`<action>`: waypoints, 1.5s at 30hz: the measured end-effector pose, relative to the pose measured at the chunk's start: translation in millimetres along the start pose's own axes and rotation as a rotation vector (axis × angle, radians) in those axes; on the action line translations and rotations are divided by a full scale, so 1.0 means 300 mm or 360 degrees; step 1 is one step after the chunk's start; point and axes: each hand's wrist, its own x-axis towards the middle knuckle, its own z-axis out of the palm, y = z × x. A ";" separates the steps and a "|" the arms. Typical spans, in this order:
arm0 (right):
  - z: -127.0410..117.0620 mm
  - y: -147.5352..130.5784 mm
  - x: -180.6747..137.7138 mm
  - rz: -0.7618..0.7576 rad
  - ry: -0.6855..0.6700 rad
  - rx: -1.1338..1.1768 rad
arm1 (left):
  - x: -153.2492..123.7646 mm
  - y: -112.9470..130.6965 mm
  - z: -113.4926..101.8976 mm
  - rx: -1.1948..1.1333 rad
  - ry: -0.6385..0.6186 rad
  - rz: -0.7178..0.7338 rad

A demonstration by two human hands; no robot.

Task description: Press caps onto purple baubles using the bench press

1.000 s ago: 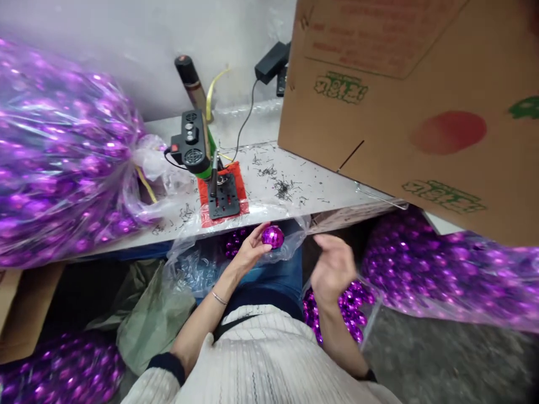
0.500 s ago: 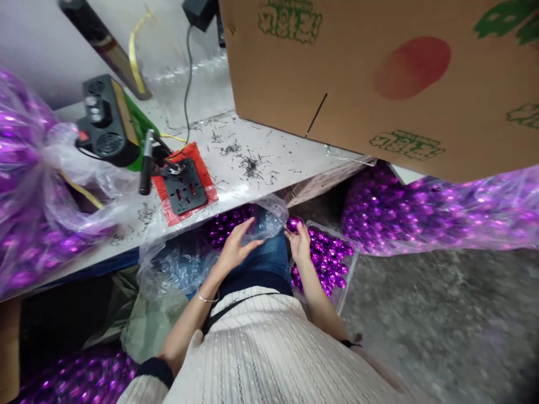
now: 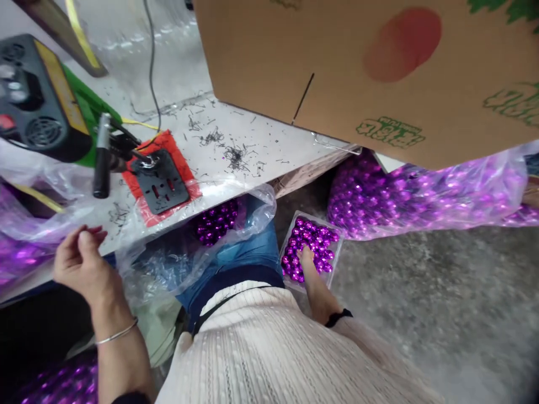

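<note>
My right hand point(image 3: 307, 256) is down in a clear plastic tray point(image 3: 336, 264) of shiny purple balls point(image 3: 316, 235), right of my lap. Its fingertips are among the balls and too small and blurred to show a grip. My left hand point(image 3: 86, 262) is raised at the front edge of the white table point(image 3: 256, 165), on the left. Its fingers are curled with the thumb close against them; anything between them is hidden. An open clear plastic bag point(image 3: 263, 210) lies over my lap, with more purple balls point(image 3: 217, 221) under the table edge.
A green and black bench press machine point(image 3: 54, 106) stands on the table, its slotted black plate point(image 3: 164, 185) over red sheet. Small dark wire bits point(image 3: 236, 157) lie scattered. A large cardboard box point(image 3: 337, 67) overhangs the right side. Bagged purple balls point(image 3: 379, 196) lie beyond the tray.
My left hand has swung left from over my lap to the table edge, its fingers closing up. My right hand, which held a purple ball, has lowered into the tray. The view has shifted right.
</note>
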 end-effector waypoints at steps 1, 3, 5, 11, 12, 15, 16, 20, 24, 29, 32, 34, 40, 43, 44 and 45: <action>0.048 -0.016 -0.002 -0.0010 0.0008 -0.0007 | 0.031 -0.007 -0.002 0.0012 0.0073 0.0038; 0.151 -0.073 -0.020 -0.0067 0.0008 -0.0004 | 0.093 -0.033 -0.004 0.0047 0.0172 0.0084; 0.250 -0.163 -0.065 -0.0225 -0.0032 0.0024 | 0.159 -0.068 -0.006 0.0112 0.0179 0.0042; 0.443 -0.495 -0.328 -0.1474 -0.0399 0.0188 | 0.339 -0.165 0.005 0.0347 -0.0015 0.0012; 0.464 -0.537 -0.377 -0.1695 -0.0482 0.0211 | 0.361 -0.178 0.009 0.0382 -0.0026 0.0051; 0.531 -0.615 -0.516 -0.2326 -0.0943 0.0168 | 0.420 -0.203 0.010 0.0563 -0.0037 0.0124; 0.555 -0.627 -0.560 -0.2503 -0.1111 0.0111 | 0.438 -0.205 0.005 0.0626 -0.0040 0.0122; 0.653 -0.617 -0.747 -0.2865 -0.1762 0.0038 | 0.470 -0.180 -0.039 0.0638 -0.0058 0.0126; 0.799 -0.572 -0.966 -0.2561 -0.2354 0.0117 | 0.419 -0.158 -0.097 0.0464 0.0301 0.0268; 1.200 -0.533 -1.255 -0.0711 -0.2559 0.0115 | 0.329 -0.221 -0.182 0.0507 0.0925 0.0310; 1.469 -0.520 -1.380 0.0265 -0.2186 0.0062 | 0.319 -0.236 -0.241 0.0645 0.1043 0.0438; 1.593 -0.521 -1.428 0.0364 -0.2072 0.0050 | 0.345 -0.213 -0.277 0.0739 0.1007 0.0603; 1.677 -0.615 -1.500 0.0513 -0.2309 0.0369 | 0.563 -0.110 -0.362 0.1034 0.0591 0.0672; 1.671 -0.692 -1.562 0.0497 -0.2641 0.0533 | 0.675 -0.104 -0.397 0.1088 0.0453 0.0534; 1.674 -0.716 -1.589 0.0421 -0.2730 0.0525 | 0.703 -0.108 -0.407 0.1089 0.0439 0.0500; 1.682 -0.738 -1.616 0.0303 -0.2770 0.0513 | 0.727 -0.115 -0.414 0.1084 0.0439 0.0472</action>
